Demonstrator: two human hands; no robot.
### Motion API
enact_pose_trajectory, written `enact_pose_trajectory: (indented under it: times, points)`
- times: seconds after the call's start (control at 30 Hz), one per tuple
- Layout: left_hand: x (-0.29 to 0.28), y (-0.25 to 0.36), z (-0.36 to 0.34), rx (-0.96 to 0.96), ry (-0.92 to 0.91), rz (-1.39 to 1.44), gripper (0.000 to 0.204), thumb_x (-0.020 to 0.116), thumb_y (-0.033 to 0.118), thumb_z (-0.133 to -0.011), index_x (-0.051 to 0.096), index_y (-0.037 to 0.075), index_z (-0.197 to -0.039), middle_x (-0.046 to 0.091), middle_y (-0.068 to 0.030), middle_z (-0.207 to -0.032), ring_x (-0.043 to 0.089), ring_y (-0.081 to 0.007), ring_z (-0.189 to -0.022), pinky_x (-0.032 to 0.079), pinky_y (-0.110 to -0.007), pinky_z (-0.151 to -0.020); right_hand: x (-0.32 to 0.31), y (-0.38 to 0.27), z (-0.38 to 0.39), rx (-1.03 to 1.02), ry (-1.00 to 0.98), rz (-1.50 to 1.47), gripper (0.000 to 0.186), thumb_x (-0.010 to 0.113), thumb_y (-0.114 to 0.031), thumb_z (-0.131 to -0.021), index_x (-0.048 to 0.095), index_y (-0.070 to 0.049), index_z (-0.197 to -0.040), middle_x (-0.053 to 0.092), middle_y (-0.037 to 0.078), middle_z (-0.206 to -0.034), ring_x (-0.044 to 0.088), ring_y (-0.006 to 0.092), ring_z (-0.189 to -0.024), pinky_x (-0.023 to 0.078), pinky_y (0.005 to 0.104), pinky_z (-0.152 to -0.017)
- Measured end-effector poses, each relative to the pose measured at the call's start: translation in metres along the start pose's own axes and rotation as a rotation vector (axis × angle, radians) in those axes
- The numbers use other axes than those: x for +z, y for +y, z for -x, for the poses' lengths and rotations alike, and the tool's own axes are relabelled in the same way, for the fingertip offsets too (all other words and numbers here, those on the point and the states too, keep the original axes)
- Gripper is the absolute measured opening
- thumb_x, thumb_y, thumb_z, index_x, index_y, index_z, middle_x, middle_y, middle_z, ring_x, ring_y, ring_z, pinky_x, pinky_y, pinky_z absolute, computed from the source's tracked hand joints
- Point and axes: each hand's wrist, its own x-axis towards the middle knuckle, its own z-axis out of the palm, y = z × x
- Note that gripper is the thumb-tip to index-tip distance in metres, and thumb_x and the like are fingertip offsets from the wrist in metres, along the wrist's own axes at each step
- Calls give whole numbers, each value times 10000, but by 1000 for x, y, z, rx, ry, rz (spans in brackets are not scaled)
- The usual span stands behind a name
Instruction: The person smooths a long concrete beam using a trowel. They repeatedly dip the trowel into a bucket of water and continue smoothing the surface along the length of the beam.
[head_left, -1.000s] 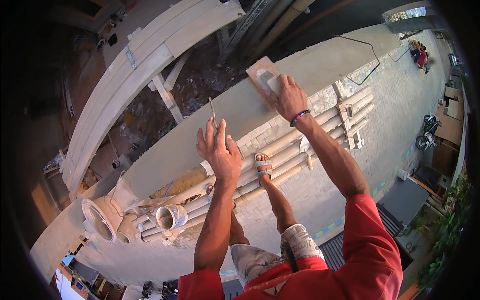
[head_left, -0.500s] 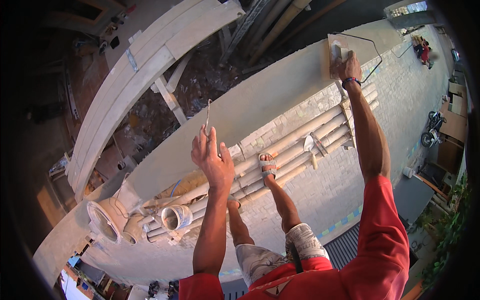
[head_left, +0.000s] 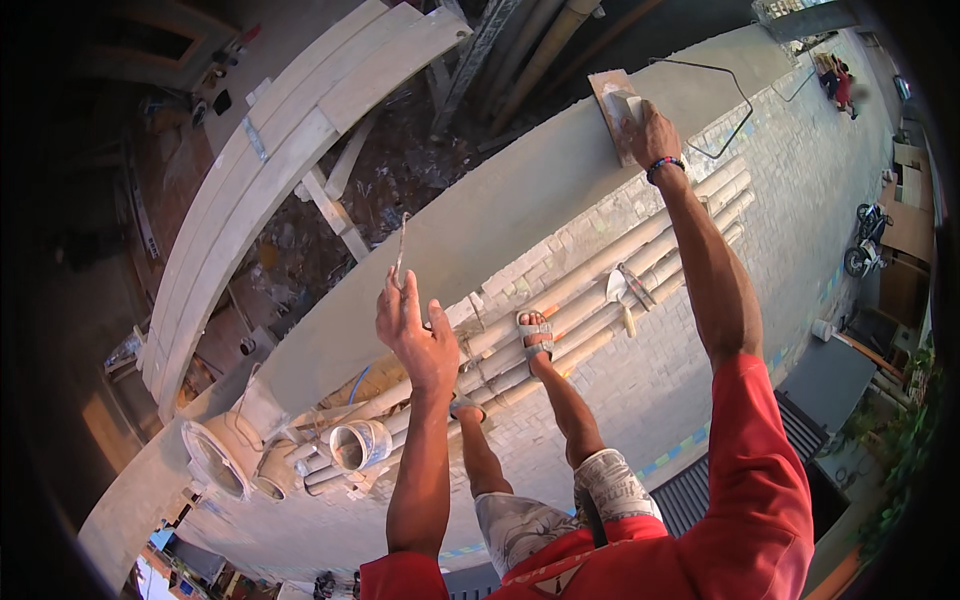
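Note:
My right hand (head_left: 655, 138) is closed round the pale block handle of a plastering float (head_left: 608, 118). The float's thin brown board lies tilted against the smooth grey plastered top of a wall (head_left: 500, 215). My left hand (head_left: 415, 335) is raised farther left, its fingers stretched out and apart. A thin twisted rod (head_left: 402, 245) sticks up by its fingertips; whether they touch it I cannot tell. A bent dark wire loop (head_left: 740, 95) stands out of the wall just right of the float.
I stand in sandals on several bamboo poles (head_left: 600, 265) lashed together high above ground. A trowel (head_left: 622, 300) lies on them. A white bucket (head_left: 360, 443) and a larger tub (head_left: 215, 458) stand at lower left. A curved wooden form (head_left: 290, 150) rises beyond the wall.
My right hand has moved the float left along the wall top, and its board has turned to a steeper slant. My left hand is little changed, shifted slightly left in view.

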Motion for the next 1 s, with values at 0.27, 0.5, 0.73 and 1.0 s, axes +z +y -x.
enact_pose_trajectory:
  times: [0.27, 0.5, 0.73, 1.0]
  points:
    - [-6, 1, 1, -19, 1, -87, 491, 536, 31, -829, 482, -17, -1314, 434, -215, -1390, 414, -392, -1261, 306, -481, -1051, 10, -69, 118, -413, -258, -216, 511, 630, -249, -838, 496, 15, -1254, 591, 221, -1114, 541, 393, -1048, 445, 423, -913]
    - [-5, 4, -2, 8, -16, -52, 483, 538, 29, -832, 489, -20, -1311, 430, -222, -1394, 416, -381, -1270, 306, -462, -1056, -17, 63, -23, -67, 146, -167, 442, 578, -274, -869, 532, 19, -1196, 639, 261, -1006, 611, 416, -946, 484, 459, -814]
    - [-5, 3, -2, 1, 8, -22, 482, 529, 12, -834, 491, -19, -1313, 430, -228, -1393, 428, -374, -1265, 314, -445, -1051, 10, -4, 28, -167, 4, -212, 462, 608, -247, -848, 520, 11, -1220, 626, 241, -1056, 602, 398, -974, 479, 450, -844]
    - [-5, 2, 1, -9, -4, -32, 487, 532, 5, -840, 483, -9, -1324, 424, -222, -1402, 417, -361, -1280, 308, -438, -1051, -1, -37, 80, -302, -37, -425, 459, 609, -243, -847, 520, 21, -1213, 609, 262, -1066, 589, 413, -987, 471, 438, -862]
